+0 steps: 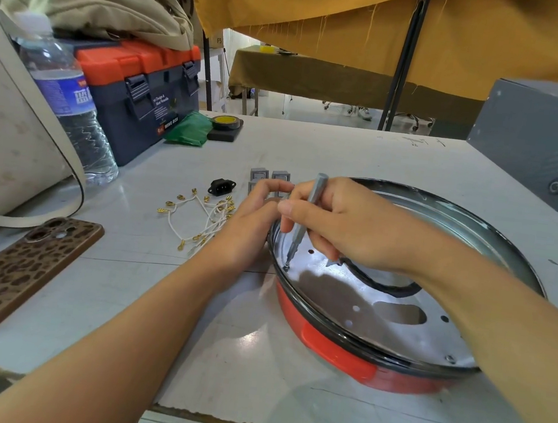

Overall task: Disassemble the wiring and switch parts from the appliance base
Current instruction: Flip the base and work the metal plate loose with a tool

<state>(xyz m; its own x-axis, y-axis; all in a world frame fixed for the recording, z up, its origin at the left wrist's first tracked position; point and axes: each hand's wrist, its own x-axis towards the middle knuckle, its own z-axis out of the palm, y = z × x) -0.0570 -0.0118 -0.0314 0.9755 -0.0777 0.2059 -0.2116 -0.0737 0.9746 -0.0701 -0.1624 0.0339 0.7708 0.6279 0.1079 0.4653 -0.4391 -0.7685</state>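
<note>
screwdriver tip down on a screw inside the round base

head view: the appliance base (342, 352), a round red pan with a black rim and a shiny metal floor, sits on the white desk (220, 360) to the right of centre. the right hand (341, 224) reaches in over the rim; its fingers (288, 212) are curled round a slim grey screwdriver (308, 211), held nearly upright with the tip resting on a screw (286, 266) in the metal floor close to the left rim. the left hand (252, 219) lies against the outside of the rim on the left, its fingers bent at the rim; whether they pinch the rim or only rest there cannot be told.

just left of the base lie the parts already out: a loose bunch of white wires (201, 220) with brass ends, a black power socket (221, 186) behind them, and small grey switches (267, 175) partly hidden by the left hand.

further left on the desk are a phone (19, 273) in a spotted brown case, a water bottle (69, 99), an orange and dark blue toolbox (139, 89), a green bag (188, 129) and a roll of yellow tape (226, 122). a grey box (546, 143) stands at the far right.
</note>
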